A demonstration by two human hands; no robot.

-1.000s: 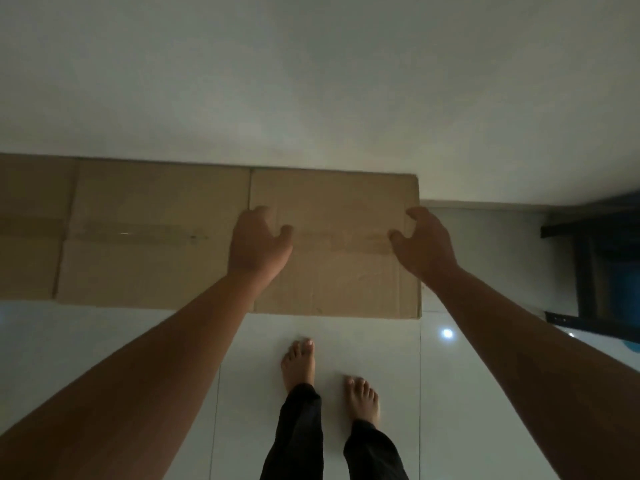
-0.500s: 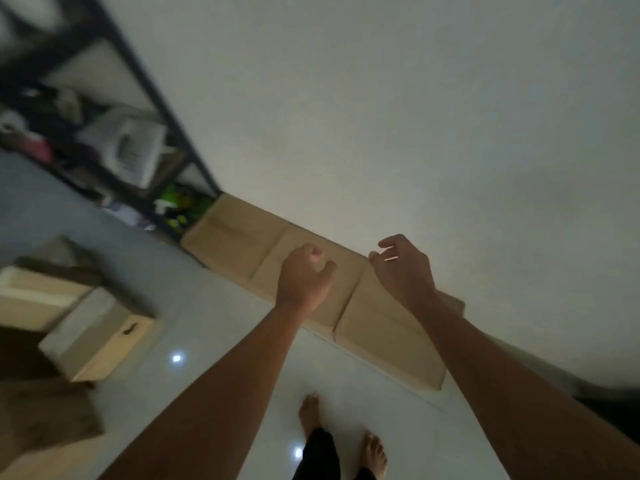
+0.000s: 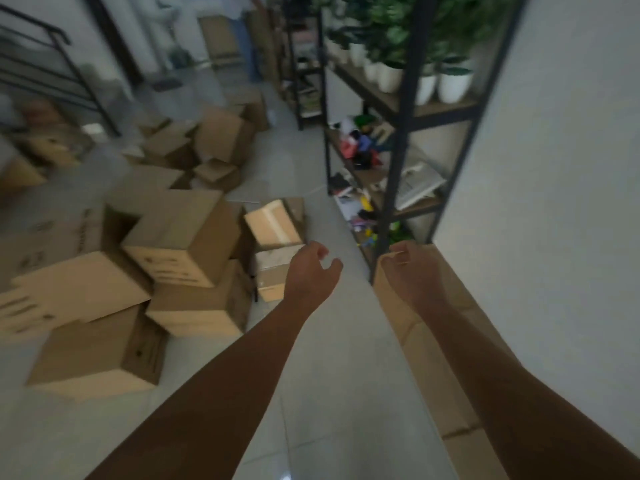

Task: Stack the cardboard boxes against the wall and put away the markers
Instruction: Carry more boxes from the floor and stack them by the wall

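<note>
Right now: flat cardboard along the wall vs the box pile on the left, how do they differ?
The flat cardboard lies collapsed in a low row along the white wall; the box pile holds assembled boxes, tumbled at odd angles. The flat cardboard sits below the right hand; the pile spreads over open floor beyond the left hand. Both are plain brown; neither hand touches either.

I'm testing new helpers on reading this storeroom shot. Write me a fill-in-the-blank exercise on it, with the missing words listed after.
1. Both the left hand and the right hand hold ____.
2. The flattened cardboard lies along the foot of the ____.
3. The white pots on the black shelf unit hold green ____.
4. The loose cardboard boxes are piled on the person's ____ side.

Missing words: nothing; wall; plants; left
</note>
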